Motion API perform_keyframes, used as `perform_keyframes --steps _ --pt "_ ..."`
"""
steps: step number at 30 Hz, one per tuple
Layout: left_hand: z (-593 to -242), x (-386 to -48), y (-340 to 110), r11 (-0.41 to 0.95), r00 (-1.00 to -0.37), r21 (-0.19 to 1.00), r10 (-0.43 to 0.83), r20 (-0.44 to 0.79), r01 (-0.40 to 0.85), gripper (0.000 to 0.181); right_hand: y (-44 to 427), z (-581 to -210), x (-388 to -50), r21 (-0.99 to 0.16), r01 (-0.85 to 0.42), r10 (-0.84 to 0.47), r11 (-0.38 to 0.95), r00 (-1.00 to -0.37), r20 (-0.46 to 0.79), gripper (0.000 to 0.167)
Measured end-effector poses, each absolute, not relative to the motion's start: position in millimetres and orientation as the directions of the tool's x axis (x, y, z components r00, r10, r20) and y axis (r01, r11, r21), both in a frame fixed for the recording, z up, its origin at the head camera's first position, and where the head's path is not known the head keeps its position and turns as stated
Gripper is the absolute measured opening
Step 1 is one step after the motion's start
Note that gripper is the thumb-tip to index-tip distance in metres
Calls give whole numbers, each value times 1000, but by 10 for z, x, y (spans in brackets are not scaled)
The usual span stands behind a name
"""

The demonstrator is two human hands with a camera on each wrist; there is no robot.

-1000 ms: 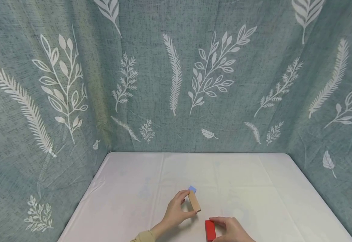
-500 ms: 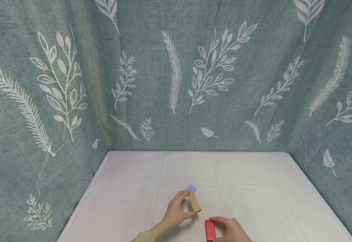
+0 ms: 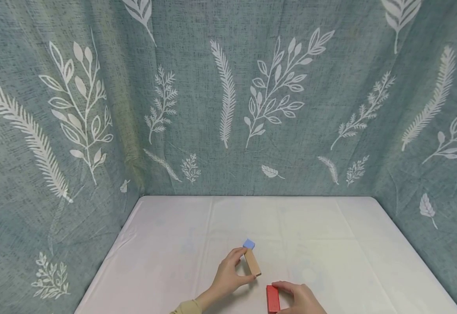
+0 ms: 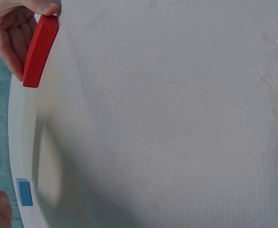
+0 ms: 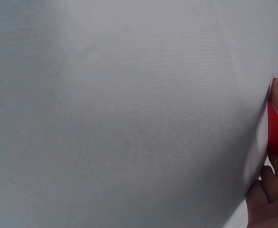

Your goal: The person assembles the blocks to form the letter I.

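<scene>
In the head view my left hand pinches a tan wooden block by its two ends, thumb at the near end and fingers at the far one. Right of it and nearer, my right hand grips a red block end to end between fingers and thumb. Just beyond the tan block's far end lies a small blue block. The left wrist view shows the red block in the right hand, and the blue block on the cloth. In the right wrist view the red block appears at the edge.
A white cloth covers the table. Green-blue curtains with white leaf prints stand behind it and on both sides. A beige sleeve covers the left forearm.
Both hands keep their hold on the blocks and stay almost in place. The head view has tilted slightly, so the background sits a little higher.
</scene>
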State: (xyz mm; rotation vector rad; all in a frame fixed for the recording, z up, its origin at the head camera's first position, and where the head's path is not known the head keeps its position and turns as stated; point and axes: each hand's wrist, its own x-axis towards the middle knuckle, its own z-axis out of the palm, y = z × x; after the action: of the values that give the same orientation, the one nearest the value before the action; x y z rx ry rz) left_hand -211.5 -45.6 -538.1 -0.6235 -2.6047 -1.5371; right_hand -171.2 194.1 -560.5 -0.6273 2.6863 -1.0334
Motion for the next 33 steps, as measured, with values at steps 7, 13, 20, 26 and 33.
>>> perform_keyframes --steps 7,13,20,26,33 --pt "-5404 -2116 -457 429 -917 825 312 248 369 72 1933 -5596 -1707 -676 -313 -455 667 -890 -37 70" --pt "-5413 -2110 -466 433 -919 825 310 243 364 73 1919 -5573 -1696 -704 -264 -449 660 -889 -87 69" --pt "-5394 -2092 -470 426 -921 834 317 226 351 72 1914 -5546 -1691 -725 -213 -435 655 -891 -132 71" --pt "-5403 -2081 -478 427 -920 832 323 225 353 71 1910 -5550 -1687 -736 -193 -431 649 -890 -146 73" --pt "-5416 -2068 -482 435 -918 826 326 227 359 72 1919 -5566 -1707 -789 -102 -417 605 -886 -205 80"
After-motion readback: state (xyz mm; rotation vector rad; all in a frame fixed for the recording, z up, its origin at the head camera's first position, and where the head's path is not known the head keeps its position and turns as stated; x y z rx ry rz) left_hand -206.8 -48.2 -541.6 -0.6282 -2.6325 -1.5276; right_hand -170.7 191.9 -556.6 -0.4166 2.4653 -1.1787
